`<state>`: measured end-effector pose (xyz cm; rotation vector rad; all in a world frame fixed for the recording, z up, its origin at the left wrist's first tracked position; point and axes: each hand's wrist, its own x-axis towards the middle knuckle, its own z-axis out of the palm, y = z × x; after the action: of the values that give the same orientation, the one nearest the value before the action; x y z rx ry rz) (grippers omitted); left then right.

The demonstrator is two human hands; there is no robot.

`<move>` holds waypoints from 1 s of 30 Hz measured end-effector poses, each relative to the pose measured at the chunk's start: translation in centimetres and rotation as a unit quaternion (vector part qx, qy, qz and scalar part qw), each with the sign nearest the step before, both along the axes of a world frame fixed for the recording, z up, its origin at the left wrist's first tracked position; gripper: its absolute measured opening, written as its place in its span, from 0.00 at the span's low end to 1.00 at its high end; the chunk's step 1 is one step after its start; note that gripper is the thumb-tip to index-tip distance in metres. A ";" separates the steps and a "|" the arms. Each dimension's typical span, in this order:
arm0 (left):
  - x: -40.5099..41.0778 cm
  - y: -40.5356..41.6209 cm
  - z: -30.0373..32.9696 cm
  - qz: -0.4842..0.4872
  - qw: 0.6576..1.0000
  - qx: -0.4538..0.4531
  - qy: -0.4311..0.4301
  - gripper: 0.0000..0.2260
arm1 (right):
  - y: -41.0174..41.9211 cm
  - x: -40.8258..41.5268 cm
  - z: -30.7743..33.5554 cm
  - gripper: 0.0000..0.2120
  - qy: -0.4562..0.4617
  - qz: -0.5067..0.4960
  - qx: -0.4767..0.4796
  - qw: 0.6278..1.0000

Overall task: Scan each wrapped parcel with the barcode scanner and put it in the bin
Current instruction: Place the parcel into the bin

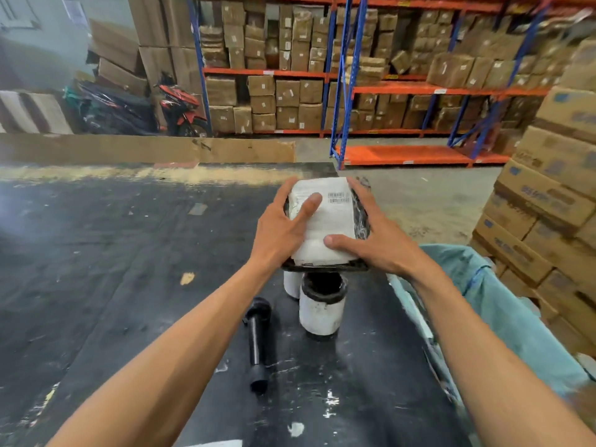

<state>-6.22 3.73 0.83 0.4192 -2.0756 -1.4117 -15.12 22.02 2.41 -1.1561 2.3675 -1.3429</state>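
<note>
Three parcels: one held, two cylinders standing on the table below it.
Held parcel [325, 221]: centre of the frame, raised above the table; flat and blocky, white bubble-like wrap over a black glossy bag, barcode label [338, 198] near its upper right.
Left hand [283, 227]: grasps the parcel's left edge, thumb lying across the white top.
Right hand [374, 233]: grasps the right edge, thumb pressed on the lower white face, fingers round the far side.
Cylinders: two, just under the held parcel; the nearer one [321, 308] upright, white wrap with black film bunched at its top; the second [292, 283] touching its left side, mostly hidden.
Scanner [258, 343]: one, black, long handle shape, lying flat on the table just left of the cylinders, near neither hand.
Table [113, 269]: black, scuffed, flecked with white scraps and tape bits; fills the lower left and centre.
Bin [503, 304]: one, lower right, lined with soft teal sacking, beside the table's right edge.
Cartons [554, 195]: brown stack at the right edge, printed in blue.
Racks [354, 88]: blue uprights, orange beams, packed with many brown boxes, top of the frame.
Motorbike [180, 108]: one, red and black, upper left.
</note>
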 end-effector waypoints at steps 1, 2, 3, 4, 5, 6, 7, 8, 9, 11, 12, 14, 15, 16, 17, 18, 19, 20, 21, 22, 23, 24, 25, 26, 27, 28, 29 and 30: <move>-1.1 1.2 0.1 -0.016 1.000 -0.008 -0.005 0.33 | 1.3 -1.0 -0.3 0.55 -0.008 0.000 -0.003 1.000; -2.5 2.7 0.2 -0.031 0.999 -0.014 -0.009 0.32 | 3.0 -2.2 -0.7 0.55 -0.023 -0.003 -0.014 1.000; -3.8 4.2 0.2 -0.046 0.999 -0.018 -0.013 0.31 | 4.6 -3.4 -1.2 0.54 -0.038 -0.011 -0.027 0.999; -5.2 5.7 0.1 -0.061 0.998 -0.020 -0.018 0.31 | 6.3 -4.5 -1.7 0.53 -0.052 -0.024 -0.039 0.998; -6.6 7.2 0.0 -0.075 0.997 -0.020 -0.025 0.32 | 7.9 -5.5 -2.1 0.51 -0.063 -0.042 -0.050 0.996; -7.8 8.4 -0.2 -0.089 0.995 -0.018 -0.035 0.32 | 9.3 -6.3 -2.5 0.50 -0.074 -0.060 -0.062 0.994; -9.0 9.9 -0.5 -0.102 0.994 -0.012 -0.048 0.33 | 10.8 -7.3 -3.0 0.50 -0.084 -0.078 -0.074 0.991; -10.2 11.3 -0.8 -0.109 0.992 -0.004 -0.061 0.35 | 12.4 -8.3 -3.4 0.48 -0.094 -0.092 -0.082 0.988; -11.4 12.6 -1.2 -0.111 0.991 0.004 -0.071 0.35 | 13.9 -9.3 -4.0 0.47 -0.103 -0.100 -0.082 0.986; -13.2 14.6 -2.4 -0.107 0.991 0.014 -0.080 0.35 | 16.7 -11.3 -5.0 0.46 -0.112 -0.106 -0.071 0.985; -14.2 15.5 -3.4 -0.104 0.991 0.014 -0.088 0.35 | 18.1 -12.2 -5.5 0.46 -0.119 -0.108 -0.063 0.985; -15.8 16.9 -5.7 -0.092 0.988 0.001 -0.123 0.36 | 20.7 -14.0 -6.8 0.49 -0.136 -0.113 -0.047 0.983; -16.4 17.5 -7.2 -0.086 0.985 -0.011 -0.147 0.36 | 21.8 -14.8 -7.6 0.50 -0.140 -0.117 -0.034 0.983; -16.7 17.8 -8.6 -0.082 0.981 -0.028 -0.173 0.36 | 22.8 -15.6 -8.4 0.51 -0.143 -0.120 -0.016 0.982; -16.8 18.2 -10.2 -0.075 0.976 -0.051 -0.199 0.36 | 23.7 -16.3 -9.3 0.52 -0.152 -0.121 0.006 0.981; -16.9 18.3 -11.7 -0.065 0.969 -0.089 -0.219 0.35 | 24.6 -16.9 -10.3 0.53 -0.166 -0.118 0.028 0.979; -17.0 18.3 -13.3 -0.056 0.960 -0.137 -0.237 0.35 | 25.2 -17.4 -11.4 0.53 -0.180 -0.110 0.052 0.976; -17.0 18.2 -14.8 -0.052 0.948 -0.182 -0.255 0.34 | 25.7 -17.7 -12.7 0.53 -0.192 -0.099 0.077 0.973; -16.9 17.9 -16.1 -0.056 0.936 -0.214 -0.273 0.34 | 25.9 -17.8 -13.9 0.52 -0.204 -0.083 0.100 0.970; -16.9 17.7 -17.4 -0.067 0.927 -0.228 -0.292 0.35 | 26.1 -17.9 -15.3 0.52 -0.219 -0.064 0.124 0.966; -16.9 17.5 -18.5 -0.082 0.919 -0.234 -0.307 0.35 | 26.1 -17.9 -16.6 0.51 -0.232 -0.043 0.150 0.960; -16.8 17.4 -19.6 -0.097 0.910 -0.246 -0.321 0.34 | 25.9 -17.9 -18.0 0.51 -0.242 -0.018 0.181 0.953; -16.6 17.4 -20.6 -0.108 0.897 -0.272 -0.332 0.33 | 25.7 -17.7 -19.4 0.51 -0.250 0.006 0.212 0.945; -16.3 17.5 -21.2 -0.112 0.884 -0.306 -0.336 0.33 | 25.4 -17.5 -20.7 0.51 -0.259 0.027 0.239 0.936; -16.2 17.5 -21.8 -0.111 0.873 -0.333 -0.338 0.32 | 25.0 -17.2 -22.0 0.52 -0.271 0.048 0.262 0.925; -16.2 17.5 -22.1 -0.107 0.871 -0.344 -0.334 0.32 | 24.6 -16.9 -23.3 0.53 -0.282 0.065 0.280 0.915; -16.2 17.5 -22.3 -0.105 0.871 -0.348 -0.331 0.32 | 24.3 -16.6 -24.7 0.53 -0.295 0.077 0.295 0.906; -16.3 17.4 -22.3 -0.103 0.872 -0.350 -0.327 0.32 | 24.2 -16.3 -26.0 0.53 -0.311 0.081 0.305 0.897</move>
<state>-22.48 21.18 -21.52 0.3988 -3.0668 -0.5270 -31.42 46.22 -23.60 -0.5963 1.9290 -0.6706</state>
